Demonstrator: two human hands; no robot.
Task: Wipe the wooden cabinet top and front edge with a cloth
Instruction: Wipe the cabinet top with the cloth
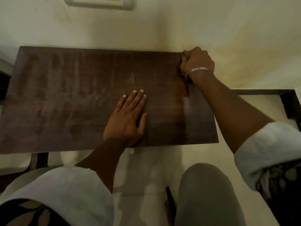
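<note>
Item: wooden cabinet top, your two hands on it, cloth at the far right corner.

Your left hand lies flat, fingers straight and together, palm down near the front edge, gripping nothing. Your right hand, with a metal bangle at the wrist, is clenched round the dark cloth; only scraps of it show past the fingers, at the top's back right corner against the wall. Pale dusty smears cover the top's left part.
</note>
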